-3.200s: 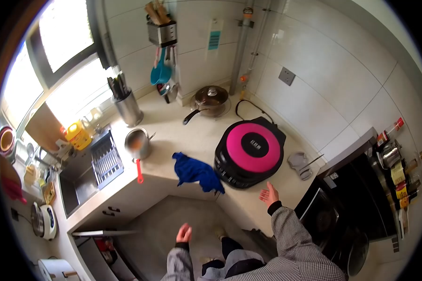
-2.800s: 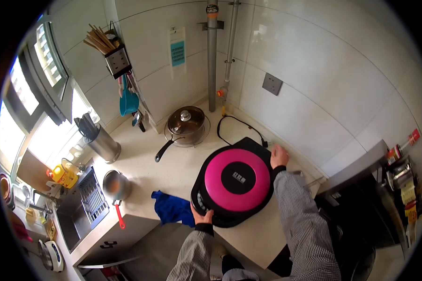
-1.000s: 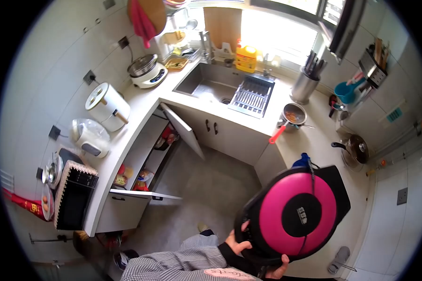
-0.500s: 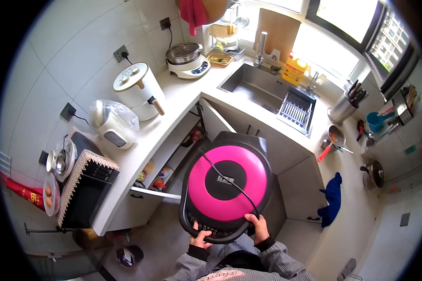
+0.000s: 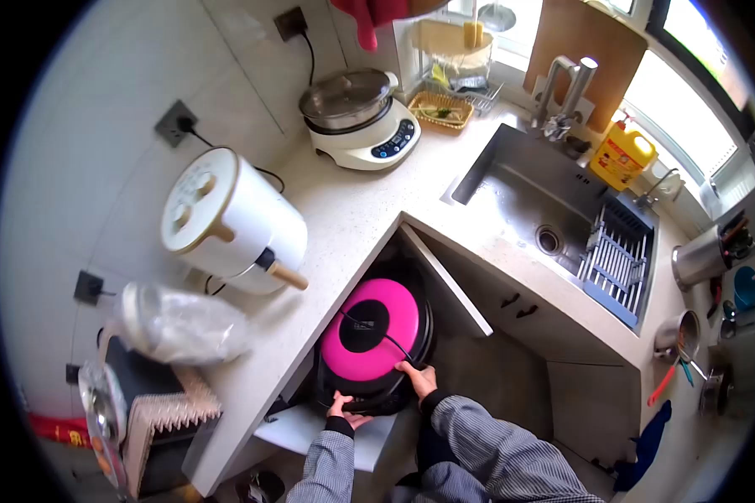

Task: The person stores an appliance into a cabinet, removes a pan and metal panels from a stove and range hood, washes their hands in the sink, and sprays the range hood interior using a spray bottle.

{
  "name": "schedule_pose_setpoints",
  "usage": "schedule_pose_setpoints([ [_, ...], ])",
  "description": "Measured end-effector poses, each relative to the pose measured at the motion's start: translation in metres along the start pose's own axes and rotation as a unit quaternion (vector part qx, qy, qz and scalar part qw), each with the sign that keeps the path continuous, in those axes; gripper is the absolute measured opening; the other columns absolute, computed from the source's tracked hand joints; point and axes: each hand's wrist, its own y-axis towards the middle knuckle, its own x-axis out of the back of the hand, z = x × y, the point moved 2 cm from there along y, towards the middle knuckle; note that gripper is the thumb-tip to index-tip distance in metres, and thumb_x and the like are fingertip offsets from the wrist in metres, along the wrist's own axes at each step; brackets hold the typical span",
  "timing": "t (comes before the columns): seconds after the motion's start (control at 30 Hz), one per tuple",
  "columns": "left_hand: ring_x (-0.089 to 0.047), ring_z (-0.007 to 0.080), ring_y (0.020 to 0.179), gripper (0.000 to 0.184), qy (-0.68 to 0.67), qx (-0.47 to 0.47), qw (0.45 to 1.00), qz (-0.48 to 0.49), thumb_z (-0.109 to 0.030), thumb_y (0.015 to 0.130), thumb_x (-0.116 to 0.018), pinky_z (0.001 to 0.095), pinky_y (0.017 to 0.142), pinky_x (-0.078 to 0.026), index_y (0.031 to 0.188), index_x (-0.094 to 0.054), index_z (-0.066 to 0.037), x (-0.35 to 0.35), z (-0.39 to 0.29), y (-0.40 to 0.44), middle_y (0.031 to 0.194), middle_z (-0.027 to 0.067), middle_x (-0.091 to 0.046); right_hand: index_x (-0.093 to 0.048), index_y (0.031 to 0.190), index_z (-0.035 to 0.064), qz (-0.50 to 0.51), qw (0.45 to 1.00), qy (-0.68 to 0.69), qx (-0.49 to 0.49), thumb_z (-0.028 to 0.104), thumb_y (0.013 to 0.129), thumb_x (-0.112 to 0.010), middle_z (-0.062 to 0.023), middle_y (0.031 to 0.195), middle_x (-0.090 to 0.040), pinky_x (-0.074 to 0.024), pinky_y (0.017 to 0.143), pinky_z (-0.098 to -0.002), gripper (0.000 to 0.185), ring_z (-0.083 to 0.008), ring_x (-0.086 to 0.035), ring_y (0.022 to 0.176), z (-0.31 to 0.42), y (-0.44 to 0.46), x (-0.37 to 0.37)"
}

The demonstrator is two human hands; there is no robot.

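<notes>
A round electric griddle (image 5: 394, 352) with a pink lid ring and black body is partly inside the open corner cabinet, under the counter edge. My left hand (image 5: 349, 411) grips its near edge from the left. At its near right edge, my right hand (image 5: 419, 381) holds on, the thumb on top beside the black cord. The cord (image 5: 394, 342) runs across the lid. An open cabinet door (image 5: 446, 281) stands to the right of the griddle, and another open door (image 5: 369, 443) lies below my left hand. The griddle's far side is in shadow.
On the counter stand a white air fryer (image 5: 235, 220), a cooking pot with glass lid (image 5: 356, 113) and a plastic-covered appliance (image 5: 168, 323). To the right are the sink (image 5: 512, 184) with a drain rack (image 5: 617, 260), a yellow bottle (image 5: 622, 155) and a small pot (image 5: 678, 335).
Both hands have carried the griddle forward and left, from in front of my body into the cabinet opening. My view has moved closer to the counter.
</notes>
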Motion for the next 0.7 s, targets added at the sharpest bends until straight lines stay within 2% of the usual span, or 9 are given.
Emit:
schedule_pose_setpoints([
  [0.03, -0.048, 0.0462, 0.106, 0.080, -0.013, -0.008, 1.000, 0.001, -0.016, 0.067, -0.060, 0.0649, 0.081, -0.043, 0.136, -0.025, -0.039, -0.002, -0.013, 0.023, 0.122, 0.0178, -0.040, -0.031, 0.113, -0.0208, -0.003, 1.000, -0.014, 0.003, 0.039, 0.056, -0.079, -0.0275, 0.110, -0.051, -0.0434, 0.088, -0.0316, 0.096, -0.0300, -0.055, 0.100, 0.002, 0.024, -0.013],
  [0.07, -0.042, 0.0487, 0.113, 0.085, 0.002, -0.013, 1.000, -0.004, -0.019, 0.066, -0.058, 0.0681, 0.089, -0.032, 0.138, -0.018, -0.041, -0.004, -0.024, 0.050, 0.130, 0.0166, -0.037, -0.057, 0.098, -0.0132, -0.053, 0.997, -0.031, 0.041, 0.033, 0.061, -0.075, -0.0202, 0.098, -0.062, -0.0446, 0.085, -0.0321, 0.062, -0.0258, -0.060, 0.091, 0.000, 0.048, -0.025],
  [0.23, -0.054, 0.0388, 0.102, 0.065, 0.075, -0.116, 0.989, -0.051, -0.022, 0.068, -0.063, 0.0598, 0.081, -0.045, 0.129, -0.040, -0.017, -0.012, -0.102, 0.122, 0.114, 0.0172, -0.050, -0.047, 0.112, -0.0112, 0.017, 0.999, 0.048, 0.015, 0.036, 0.063, -0.074, -0.0199, 0.109, -0.057, -0.0406, 0.091, -0.0318, 0.074, -0.0266, -0.055, 0.101, 0.016, 0.122, -0.095],
  [0.27, -0.049, 0.0384, 0.110, 0.073, 0.104, -0.125, 0.986, -0.025, -0.035, 0.074, -0.061, 0.0512, 0.081, -0.050, 0.137, -0.029, -0.016, 0.015, -0.108, 0.154, 0.125, 0.0164, -0.045, -0.042, 0.117, -0.0097, 0.047, 0.997, 0.056, 0.013, 0.037, 0.063, -0.074, -0.0190, 0.111, -0.055, -0.0400, 0.092, -0.0328, 0.078, -0.0273, -0.053, 0.104, 0.003, 0.144, -0.109],
  [0.33, -0.044, 0.0316, 0.117, 0.053, 0.111, -0.281, 0.948, 0.098, -0.035, 0.088, -0.049, 0.0544, 0.092, -0.042, 0.132, -0.035, -0.009, 0.039, -0.129, 0.166, 0.130, 0.0130, -0.039, -0.029, 0.126, -0.0094, 0.080, 0.994, 0.073, -0.017, 0.040, 0.065, -0.072, -0.0217, 0.122, -0.045, -0.0381, 0.095, -0.0344, 0.090, -0.0286, -0.047, 0.112, 0.015, 0.155, -0.141],
  [0.43, -0.034, 0.0294, 0.126, 0.047, 0.182, -0.310, 0.932, 0.043, -0.031, 0.093, -0.044, 0.0534, 0.100, -0.035, 0.132, -0.035, -0.007, 0.056, -0.131, 0.172, 0.141, 0.0132, -0.026, -0.020, 0.128, -0.0117, 0.069, 0.997, -0.002, -0.020, 0.041, 0.066, -0.071, -0.0263, 0.127, -0.037, -0.0331, 0.100, -0.0334, 0.096, -0.0323, -0.039, 0.120, -0.008, 0.198, -0.185],
  [0.53, -0.048, 0.0277, 0.116, 0.053, 0.261, -0.135, 0.956, -0.013, -0.036, 0.092, -0.046, 0.0383, 0.092, -0.044, 0.133, -0.034, -0.005, 0.009, -0.106, 0.102, 0.135, 0.0137, -0.038, -0.016, 0.130, -0.0126, 0.077, 0.997, 0.002, -0.022, 0.040, 0.070, -0.069, -0.0294, 0.132, -0.030, -0.0285, 0.103, -0.0337, 0.096, -0.0340, -0.032, 0.124, -0.009, 0.212, -0.203],
  [0.63, -0.058, 0.0173, 0.094, 0.035, 0.409, -0.115, 0.905, -0.006, -0.024, 0.093, -0.048, 0.0284, 0.077, -0.048, 0.118, -0.051, 0.000, 0.019, -0.055, 0.054, 0.111, 0.0087, -0.057, -0.012, 0.133, -0.0123, 0.082, 0.995, -0.028, -0.043, 0.039, 0.073, -0.066, -0.0307, 0.136, -0.025, -0.0277, 0.104, -0.0352, 0.095, -0.0350, -0.029, 0.127, -0.024, 0.227, -0.216],
  [0.7, -0.058, 0.0158, 0.091, 0.028, 0.533, -0.168, 0.828, 0.039, -0.014, 0.091, -0.050, 0.0263, 0.080, -0.046, 0.115, -0.053, 0.001, 0.028, -0.019, 0.016, 0.106, 0.0083, -0.060, -0.019, 0.133, -0.0103, 0.125, 0.986, -0.045, -0.098, 0.039, 0.072, -0.067, -0.0302, 0.137, -0.024, -0.0285, 0.104, -0.0359, 0.092, -0.0358, -0.029, 0.127, -0.024, 0.220, -0.216],
])
